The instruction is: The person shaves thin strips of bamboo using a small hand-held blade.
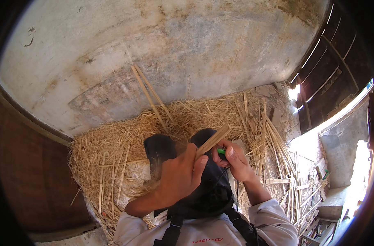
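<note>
In front of my lap, my left hand (179, 174) is closed around a flat wooden strip (215, 138), which slants up and to the right past my thumb. Just right of it, my right hand (237, 162) is closed on a small green-and-black object (222, 151). Fingers cover most of that object, so its kind is not clear. The strip's upper end reaches above my right hand; whether the object touches the strip, I cannot tell. My knees in dark trousers (203, 192) lie beneath both hands.
Straw (113, 143) covers the ground. Two long wooden sticks (148, 92) lean against the stained wall (220, 53). Several thin strips (291, 180) lie piled to the right. A dark slatted panel (332, 61) stands at the far right, a brown board (31, 172) at the left.
</note>
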{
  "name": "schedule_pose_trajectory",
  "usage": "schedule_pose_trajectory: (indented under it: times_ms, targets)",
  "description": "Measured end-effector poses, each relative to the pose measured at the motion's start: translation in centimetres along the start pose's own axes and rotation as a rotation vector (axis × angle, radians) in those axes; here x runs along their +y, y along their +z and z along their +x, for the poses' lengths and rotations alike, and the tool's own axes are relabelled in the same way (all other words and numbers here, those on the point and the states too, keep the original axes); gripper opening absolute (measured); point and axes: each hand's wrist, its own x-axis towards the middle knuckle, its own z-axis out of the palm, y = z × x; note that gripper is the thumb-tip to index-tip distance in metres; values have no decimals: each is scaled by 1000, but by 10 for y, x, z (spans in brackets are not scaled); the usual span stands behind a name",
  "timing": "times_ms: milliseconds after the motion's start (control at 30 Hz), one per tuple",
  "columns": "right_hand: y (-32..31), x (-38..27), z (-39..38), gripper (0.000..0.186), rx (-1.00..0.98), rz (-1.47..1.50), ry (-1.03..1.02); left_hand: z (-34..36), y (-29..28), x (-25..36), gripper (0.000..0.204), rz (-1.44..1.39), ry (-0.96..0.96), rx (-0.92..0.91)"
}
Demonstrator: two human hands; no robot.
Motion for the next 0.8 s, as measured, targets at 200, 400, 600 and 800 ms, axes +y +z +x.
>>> schedule_pose_trajectory:
  times_ms: [200, 400, 600, 800]
  targets:
    - [3, 6, 9, 50, 228, -121, -230, 14, -3, 0, 28, 15, 48, 156]
    - [1, 7, 46, 28, 330, -25, -231, 27, -1, -6, 29, 27, 4, 293]
    - [-2, 12, 83, 10, 254, -96, -231, 32, 20, -34, 31, 65, -58, 437]
    - [-6, 15, 102, 10, 175, -159, -239, 32, 9, -32, 31, 40, -161, 317]
